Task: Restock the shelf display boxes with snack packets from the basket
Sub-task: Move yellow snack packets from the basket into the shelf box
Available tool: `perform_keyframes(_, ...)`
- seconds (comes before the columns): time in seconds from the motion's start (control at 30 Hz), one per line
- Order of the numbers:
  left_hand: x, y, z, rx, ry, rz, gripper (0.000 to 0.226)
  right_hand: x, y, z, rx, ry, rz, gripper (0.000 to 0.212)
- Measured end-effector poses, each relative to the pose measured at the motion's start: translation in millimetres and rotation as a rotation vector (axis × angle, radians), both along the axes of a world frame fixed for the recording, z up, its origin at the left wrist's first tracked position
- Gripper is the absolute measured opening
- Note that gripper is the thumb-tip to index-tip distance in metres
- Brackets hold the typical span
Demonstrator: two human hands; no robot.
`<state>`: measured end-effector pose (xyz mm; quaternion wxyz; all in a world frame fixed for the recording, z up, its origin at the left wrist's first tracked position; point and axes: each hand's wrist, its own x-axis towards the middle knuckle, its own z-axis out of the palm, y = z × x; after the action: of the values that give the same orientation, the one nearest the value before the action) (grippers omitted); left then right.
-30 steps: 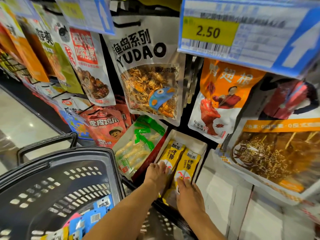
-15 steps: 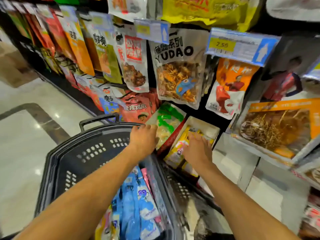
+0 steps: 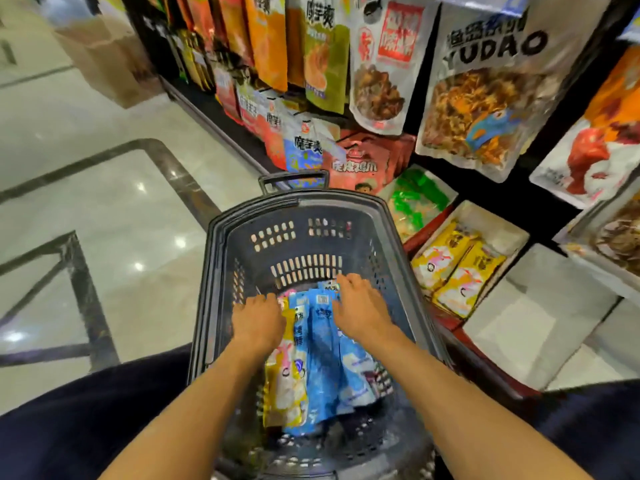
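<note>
A dark plastic basket (image 3: 304, 202) stands in front of me, holding blue snack packets (image 3: 323, 355) and yellow snack packets (image 3: 285, 382). Both hands are down inside it. My left hand (image 3: 258, 322) rests palm-down on the yellow packets at the left. My right hand (image 3: 360, 308) lies on the blue packets at the right. Fingers of both hands are spread over the packets; a closed grip is not visible. To the right, a white display box (image 3: 498, 223) on the low shelf holds two yellow packets (image 3: 453, 271).
Hanging snack bags (image 3: 491, 98) fill the rack above the boxes. A box of green packets (image 3: 415, 199) sits left of the white box. White empty-looking boxes (image 3: 530, 317) lie further right. The glossy tiled aisle floor (image 3: 104, 202) stretches to the left.
Both hands left the white display box on the shelf and dropped into the basket onto the packets. My view swung left and downward over the basket.
</note>
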<state>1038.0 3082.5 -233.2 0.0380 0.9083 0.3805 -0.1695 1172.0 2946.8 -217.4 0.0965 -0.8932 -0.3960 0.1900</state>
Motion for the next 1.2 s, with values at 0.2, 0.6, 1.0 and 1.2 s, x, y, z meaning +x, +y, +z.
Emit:
perform_keyframes(0.2,-10,-19,-71,-0.278,0.074,0.212,0.046,-14,-3,-66,-0.178,0.186,-0.016,0.054)
perform_keyframes(0.6,7,-29,-135,-0.37,-0.123,0.708,0.08,-26,2,-142,-0.205,0.451,-0.107,0.055)
perform_keyframes(1.0,28,46,-65,-0.482,-0.326,0.575,0.021,-69,35,-141,-0.128,0.668,-0.246,0.026)
perform_keyframes(1.2,37,60,-40,-0.492,-0.375,0.494,0.028,-107,59,-137,-0.121,0.686,-0.489,0.016)
